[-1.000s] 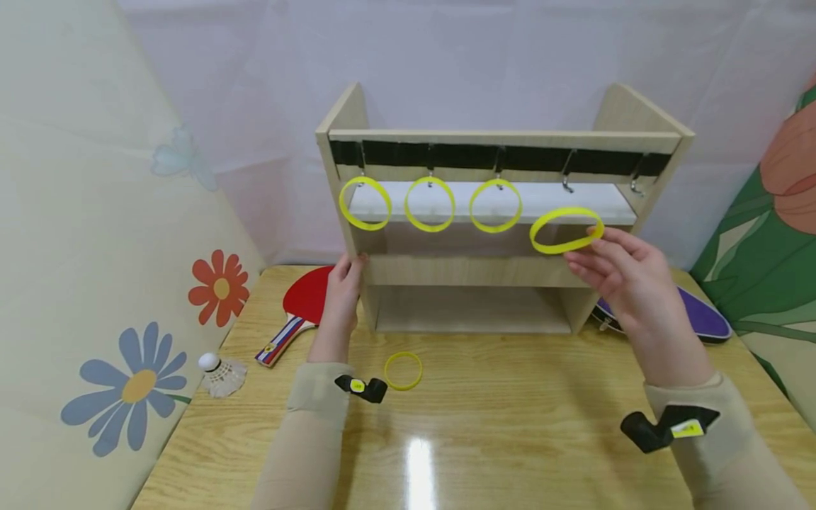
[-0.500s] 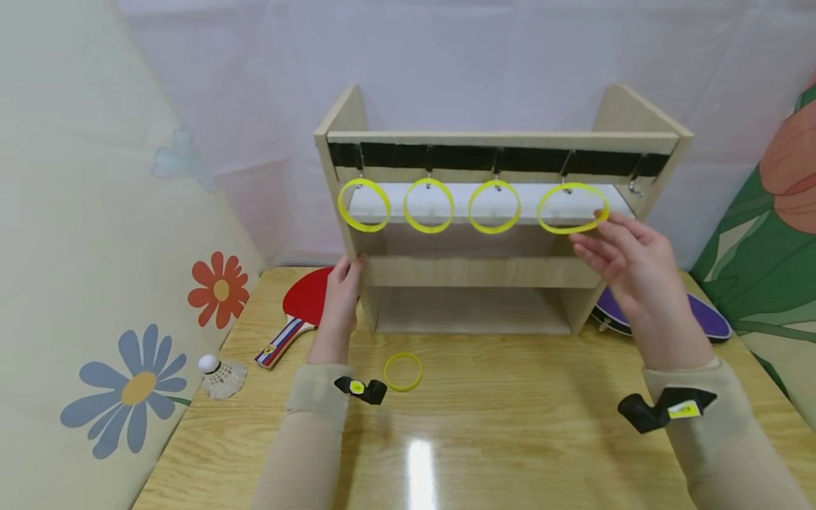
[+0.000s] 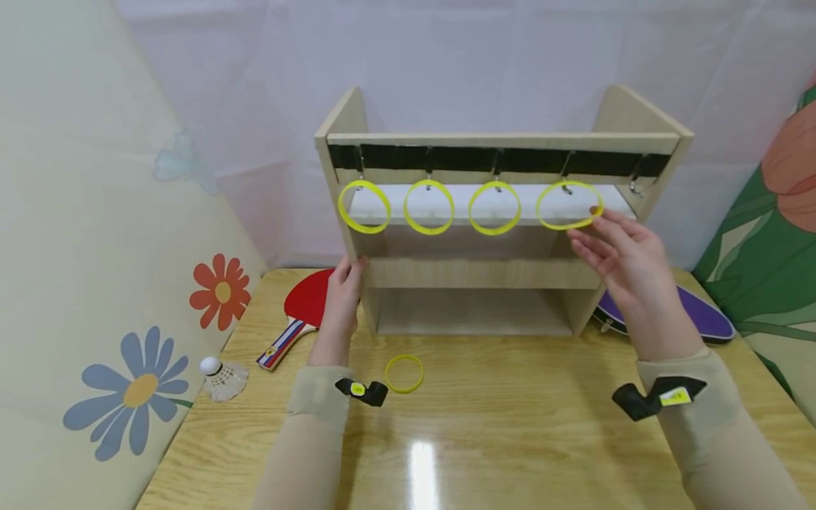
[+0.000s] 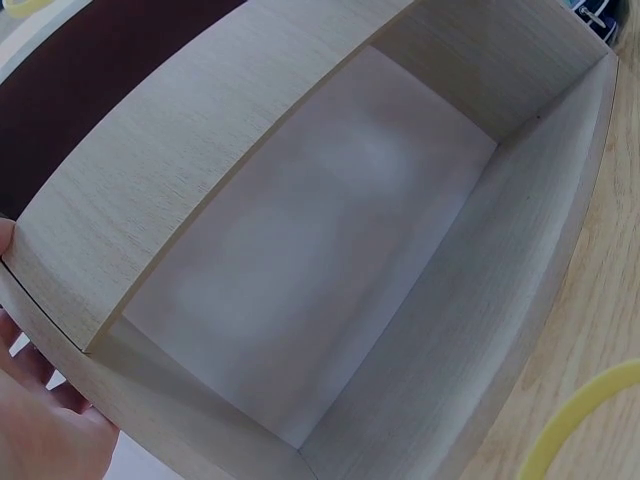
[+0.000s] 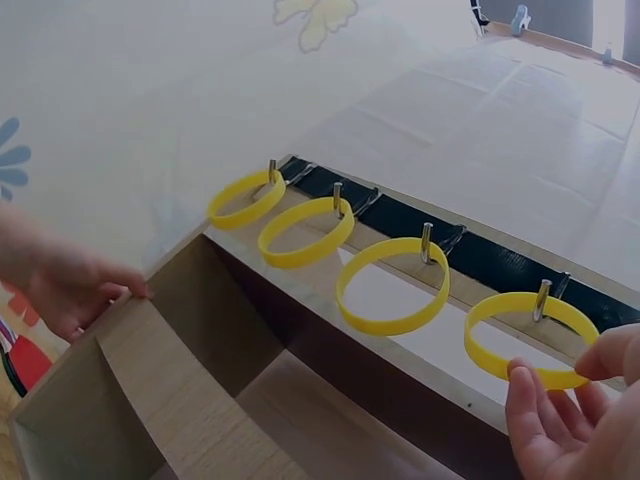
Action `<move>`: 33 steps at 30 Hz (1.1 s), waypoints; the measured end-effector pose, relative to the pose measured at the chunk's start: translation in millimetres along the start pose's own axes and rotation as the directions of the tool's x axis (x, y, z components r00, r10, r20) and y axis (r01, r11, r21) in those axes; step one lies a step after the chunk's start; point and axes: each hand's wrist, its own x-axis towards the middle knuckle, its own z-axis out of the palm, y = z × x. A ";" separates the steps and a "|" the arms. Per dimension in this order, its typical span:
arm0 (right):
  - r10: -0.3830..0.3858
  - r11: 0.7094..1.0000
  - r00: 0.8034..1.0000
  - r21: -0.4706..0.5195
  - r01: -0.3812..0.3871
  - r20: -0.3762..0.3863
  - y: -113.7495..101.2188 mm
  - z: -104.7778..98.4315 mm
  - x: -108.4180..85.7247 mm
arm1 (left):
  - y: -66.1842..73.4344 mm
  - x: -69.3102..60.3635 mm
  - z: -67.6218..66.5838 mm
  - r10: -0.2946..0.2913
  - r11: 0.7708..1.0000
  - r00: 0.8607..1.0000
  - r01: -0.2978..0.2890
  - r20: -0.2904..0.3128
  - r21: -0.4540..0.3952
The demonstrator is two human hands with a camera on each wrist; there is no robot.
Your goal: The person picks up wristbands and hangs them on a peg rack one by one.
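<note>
My right hand (image 3: pixel 627 265) pinches a yellow ring (image 3: pixel 561 228) at its lower right edge, just under the fourth hook (image 3: pixel 567 188). In the right wrist view that hook's tip (image 5: pixel 542 300) stands inside the ring's loop. Three more yellow rings hang from the hooks to the left; the third ring (image 3: pixel 494 234) is nearest. At the far right, the fifth hook (image 3: pixel 635 188) bears no ring. My left hand (image 3: pixel 344 301) grips the left side panel of the wooden shelf (image 3: pixel 484 273), thumb in front, some fingers hidden behind it.
Another yellow ring (image 3: pixel 404 392) lies on the wooden table (image 3: pixel 510 425) before the shelf. Left of it are a red table tennis bat (image 3: pixel 309 297) and a shuttlecock (image 3: pixel 223 379). A purple case (image 3: pixel 704 315) lies behind my right arm.
My right hand has raised the yellow ring from below the fourth hook and tipped it more upright, up to that hook. The left hand has stayed on the shelf's side.
</note>
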 end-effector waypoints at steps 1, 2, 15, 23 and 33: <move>0.004 1.000 1.000 -0.003 -0.004 -0.002 0.4 -0.6 0.5 | 0.0 -0.1 0.0 -0.001 1.000 1.000 0.001 0.000 -0.001; 0.007 1.000 1.000 -0.005 -0.007 -0.004 0.7 -1.1 1.0 | 0.0 -0.2 0.0 -0.002 1.000 1.000 0.002 0.001 -0.001; 0.012 0.994 1.000 -0.106 -0.011 0.004 5.4 -4.8 3.9 | 0.5 -1.5 -0.2 -0.005 1.000 1.000 0.005 0.017 -0.005; 0.042 0.990 0.999 -0.136 -0.045 -0.025 6.2 -6.1 3.2 | 0.1 -0.7 1.1 -0.003 1.000 1.000 0.003 0.006 -0.009; 0.028 0.989 1.000 -0.145 -0.026 0.012 9.6 -7.0 4.0 | -0.4 -1.3 0.1 -0.009 1.000 1.000 0.009 0.016 0.007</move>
